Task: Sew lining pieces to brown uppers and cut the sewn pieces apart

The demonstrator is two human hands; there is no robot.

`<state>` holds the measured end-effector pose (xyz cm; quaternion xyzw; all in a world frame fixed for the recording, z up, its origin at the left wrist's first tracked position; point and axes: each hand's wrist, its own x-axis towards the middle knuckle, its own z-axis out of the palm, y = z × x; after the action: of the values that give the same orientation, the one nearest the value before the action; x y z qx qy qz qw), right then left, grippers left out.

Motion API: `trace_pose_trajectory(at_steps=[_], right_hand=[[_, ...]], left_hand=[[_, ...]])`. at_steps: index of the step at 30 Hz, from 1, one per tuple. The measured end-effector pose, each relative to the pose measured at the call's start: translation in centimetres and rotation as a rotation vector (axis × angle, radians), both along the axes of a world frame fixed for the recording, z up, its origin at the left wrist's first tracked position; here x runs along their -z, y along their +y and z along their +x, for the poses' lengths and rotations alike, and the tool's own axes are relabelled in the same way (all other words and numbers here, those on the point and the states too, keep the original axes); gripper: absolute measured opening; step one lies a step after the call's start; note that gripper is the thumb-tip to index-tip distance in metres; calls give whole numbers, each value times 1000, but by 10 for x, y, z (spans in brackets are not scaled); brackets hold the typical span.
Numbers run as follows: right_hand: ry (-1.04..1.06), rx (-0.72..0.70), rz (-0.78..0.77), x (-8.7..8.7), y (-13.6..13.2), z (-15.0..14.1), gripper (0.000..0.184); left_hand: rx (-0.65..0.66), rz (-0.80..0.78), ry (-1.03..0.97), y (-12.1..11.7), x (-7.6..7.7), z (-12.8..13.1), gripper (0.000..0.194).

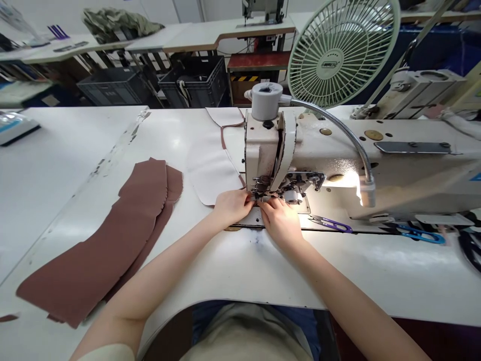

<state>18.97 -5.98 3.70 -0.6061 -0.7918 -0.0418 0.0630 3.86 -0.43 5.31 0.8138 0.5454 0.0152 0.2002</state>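
Observation:
Both hands are at the needle area of a white sewing machine [319, 150]. My left hand [232, 206] is closed just left of the presser foot, at the near edge of a white-backed brown piece [210, 170] of leather-like material. My right hand [281, 219] has its fingers bent together right below the needle, and its fingertips are partly hidden under the machine head. What those fingertips pinch is too small to make out. The white-backed piece reaches back on the table behind my left hand, its brown edges showing.
Brown cut pieces [108, 235] lie stacked to the left of my forearm. Purple-handled thread snips [332, 224] and blue-handled scissors [421, 233] lie right of my hand. A lit lamp [366, 193] on a flexible neck and a green fan [338, 60] stand by the machine. Grey crates [199, 82] are beyond the table.

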Motion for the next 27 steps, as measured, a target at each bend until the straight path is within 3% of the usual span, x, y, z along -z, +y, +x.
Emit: trace_pose_trajectory(at_steps=[16,20,23,27], right_hand=[[50,26,20,7,1,3,35],[48,29,2,6,1,3,35],[57,28,-4,5,1,3,36],[59,49,-47,-1,0,1,33]], left_hand=[[-54,15,-97,6,6,1,27],[-136,58,-243,10,10,-26,34],[-221,216,-41,13,19,-59,39],[-91,384,206,-5,21,-91,34]])
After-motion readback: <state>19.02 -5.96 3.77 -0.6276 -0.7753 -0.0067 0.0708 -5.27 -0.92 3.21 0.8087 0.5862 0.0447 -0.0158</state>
